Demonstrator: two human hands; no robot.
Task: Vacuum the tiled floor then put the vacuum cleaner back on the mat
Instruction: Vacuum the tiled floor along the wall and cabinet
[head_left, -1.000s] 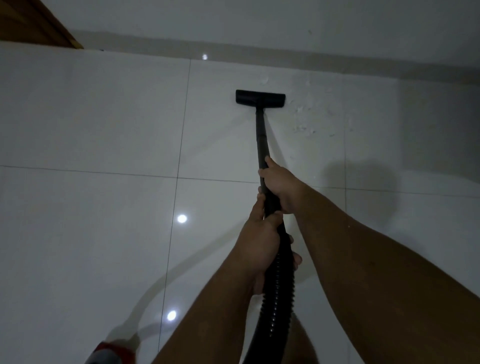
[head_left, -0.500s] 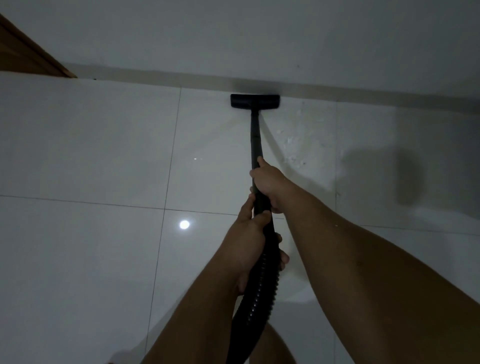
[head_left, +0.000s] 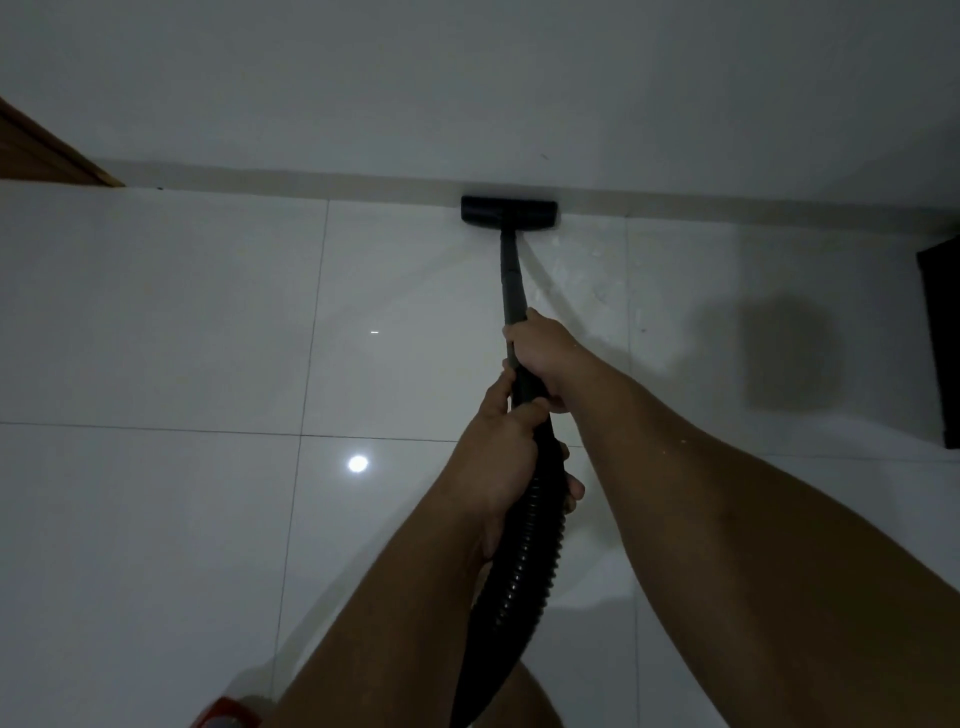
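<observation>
Both hands hold the black vacuum tube. The right hand (head_left: 540, 358) is in front, farther from the body, and its fingers (head_left: 511, 332) curl tight round the hard tube (head_left: 511, 280). The left hand (head_left: 498, 462) is just behind it, nearly touching it, and its fingers (head_left: 571, 488) wrap round the place where the tube meets the ribbed hose (head_left: 524, 561). The thumb of the left hand lies along the tube, up by the right hand.

The tube runs straight out from the hands to the head (head_left: 509, 210). The head is flat on the floor (head_left: 156, 322), right up against the strip at the foot of the wall (head_left: 467, 78). The hose bends down from the left hand and goes out of view at the bottom, between the arms.

The floor is made of big shiny white tiles. A bright spot of light (head_left: 357, 463) shines on one tile, left of the hands. Something dark (head_left: 940, 343) sits at the right edge. A bit of brown wood (head_left: 36, 150) shows at the top left. Something red (head_left: 228, 714) peeks in at the bottom.
</observation>
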